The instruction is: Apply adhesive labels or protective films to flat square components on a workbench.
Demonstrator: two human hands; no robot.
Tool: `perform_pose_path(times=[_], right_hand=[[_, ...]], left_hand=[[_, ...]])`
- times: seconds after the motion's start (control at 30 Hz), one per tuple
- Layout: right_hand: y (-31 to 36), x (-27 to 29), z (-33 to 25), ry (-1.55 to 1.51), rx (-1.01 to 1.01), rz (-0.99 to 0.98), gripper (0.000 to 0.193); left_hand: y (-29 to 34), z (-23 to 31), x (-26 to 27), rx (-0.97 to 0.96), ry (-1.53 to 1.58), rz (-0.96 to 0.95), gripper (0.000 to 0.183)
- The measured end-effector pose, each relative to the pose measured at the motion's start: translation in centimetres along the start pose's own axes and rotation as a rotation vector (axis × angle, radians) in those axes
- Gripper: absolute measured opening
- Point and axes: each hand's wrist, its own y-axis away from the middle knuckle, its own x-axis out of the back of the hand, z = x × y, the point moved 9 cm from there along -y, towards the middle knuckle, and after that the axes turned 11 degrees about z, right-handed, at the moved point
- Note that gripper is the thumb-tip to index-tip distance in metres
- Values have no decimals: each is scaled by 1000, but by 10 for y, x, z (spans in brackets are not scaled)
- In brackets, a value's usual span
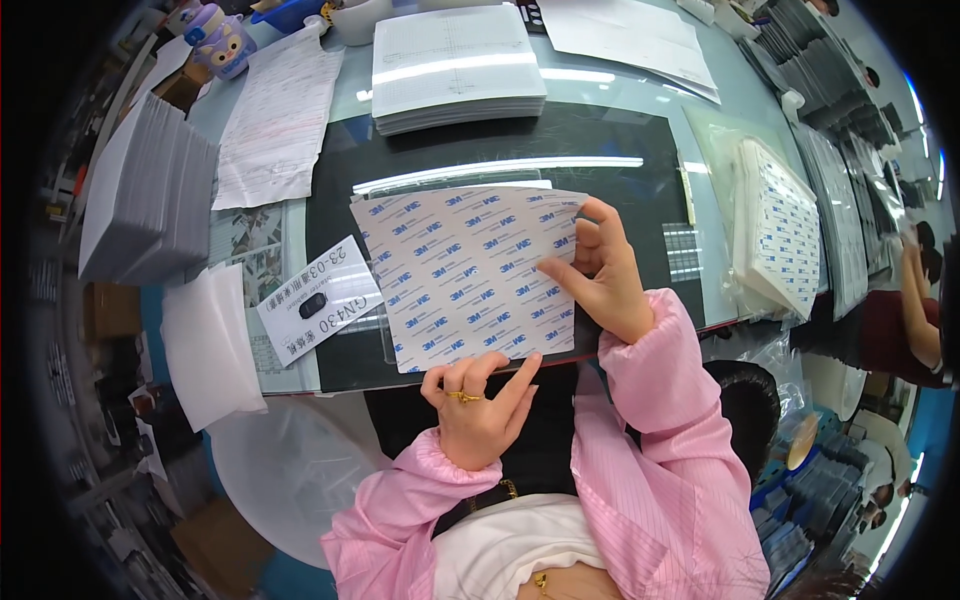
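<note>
A square sheet of white backing paper point(470, 280) with repeated blue printing lies tilted over the dark mat, near the table's front edge. My right hand point(605, 275) grips its upper right side, the thumb on top and the fingers curled around the edge. Along the sheet's near edge, the fingertips of my left hand point(472, 405) touch it, fingers spread and the index stretched out. Under the sheet, a clear, flat plate point(385, 335) shows at the left edge; the rest of it is hidden. Beside it lies a white label card point(325, 300) with a small black oval piece point(313, 305) on it.
A paper stack point(455, 60) stands behind the mat point(620, 150). To the left are another tall stack point(150, 190), a handwritten sheet point(275, 120) and white foam sheets point(210, 340). Bagged printed sheets point(780, 230) stand at right. A person point(905, 320) works further right.
</note>
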Motion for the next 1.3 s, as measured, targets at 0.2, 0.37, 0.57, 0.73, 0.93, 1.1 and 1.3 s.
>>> perform_pose_path(times=[0.2, 0.37, 0.57, 0.73, 0.93, 1.1, 1.3], right_hand=[[-1, 1, -2, 31, 49, 26, 68], [0, 3, 3, 46, 10, 19, 68], [0, 1, -3, -21, 44, 66, 62], [-1, 4, 0, -17, -13, 85, 54], [-6, 6, 1, 19, 24, 78, 49], [-6, 6, 2, 19, 39, 88, 48], [-5, 5, -1, 41, 54, 103, 47]], left_hand=[[-2, 2, -3, 0, 7, -2, 41], [-6, 5, -5, 11, 41, -46, 41], [-31, -53, 33, 54, -19, -5, 57], [-33, -179, 73, 270, -272, -258, 88], [23, -168, 105, 181, -252, -219, 76], [28, -133, 132, -23, -244, -72, 41], [-4, -53, 114, -269, 9, -86, 28]])
